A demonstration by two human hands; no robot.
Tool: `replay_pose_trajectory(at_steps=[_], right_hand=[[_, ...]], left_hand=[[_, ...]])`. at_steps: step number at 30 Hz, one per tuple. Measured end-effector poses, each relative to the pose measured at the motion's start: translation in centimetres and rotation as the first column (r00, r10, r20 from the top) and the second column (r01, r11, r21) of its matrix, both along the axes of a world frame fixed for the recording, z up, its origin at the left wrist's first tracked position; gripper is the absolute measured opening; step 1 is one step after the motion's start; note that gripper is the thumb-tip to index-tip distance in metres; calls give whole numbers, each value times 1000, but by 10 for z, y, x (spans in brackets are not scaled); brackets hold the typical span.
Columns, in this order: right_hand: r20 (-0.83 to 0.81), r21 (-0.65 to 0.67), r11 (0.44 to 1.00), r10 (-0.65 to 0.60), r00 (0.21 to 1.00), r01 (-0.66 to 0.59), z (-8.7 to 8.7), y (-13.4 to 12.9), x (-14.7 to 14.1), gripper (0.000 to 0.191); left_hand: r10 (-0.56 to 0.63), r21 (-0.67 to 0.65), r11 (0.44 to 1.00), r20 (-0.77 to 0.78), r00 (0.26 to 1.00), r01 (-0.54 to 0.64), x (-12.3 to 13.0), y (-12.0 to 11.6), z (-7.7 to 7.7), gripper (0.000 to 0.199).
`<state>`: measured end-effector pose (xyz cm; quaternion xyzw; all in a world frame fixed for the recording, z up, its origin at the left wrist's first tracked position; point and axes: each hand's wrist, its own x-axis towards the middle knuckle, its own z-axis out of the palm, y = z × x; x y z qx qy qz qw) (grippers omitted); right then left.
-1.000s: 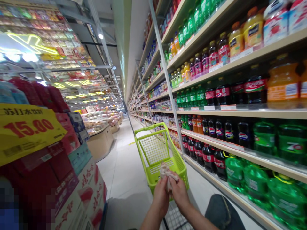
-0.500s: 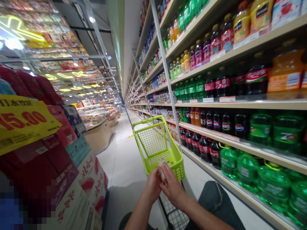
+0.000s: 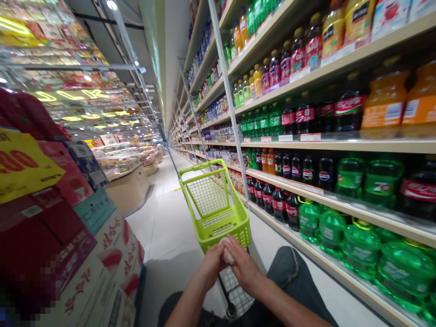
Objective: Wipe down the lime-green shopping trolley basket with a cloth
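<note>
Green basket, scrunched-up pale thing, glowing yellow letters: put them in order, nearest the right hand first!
1. Scrunched-up pale thing, between right hand and left hand
2. Green basket, just ahead
3. Glowing yellow letters, far off, up left

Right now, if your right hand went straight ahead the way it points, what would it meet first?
Probably the green basket, just past my right hand and the pale wad it holds; depth is hard to judge here.

Pale floor, long drink shelves.
</note>
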<state>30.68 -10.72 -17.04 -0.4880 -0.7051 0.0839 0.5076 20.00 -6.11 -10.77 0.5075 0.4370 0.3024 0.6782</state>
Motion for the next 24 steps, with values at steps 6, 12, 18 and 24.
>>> replay_pose_trajectory(at_steps=[6, 12, 18, 24], right_hand=[[-49, 160, 927, -335, 941, 339, 20, 19, 66, 62], [114, 206, 925, -348, 931, 320, -57, 27, 72, 51], [170, 196, 931, -342, 924, 308, -87, 11, 42, 43], [240, 446, 885, -258, 936, 130, -11, 55, 2, 42]], left_hand=[[256, 550, 827, -553, 793, 116, -22, 21, 3, 40], [322, 476, 657, -878, 354, 584, -51, 30, 3, 71], [233, 510, 629, -844, 484, 587, -61, 43, -8, 75], [178, 622, 636, -693, 698, 456, -70, 61, -25, 81]])
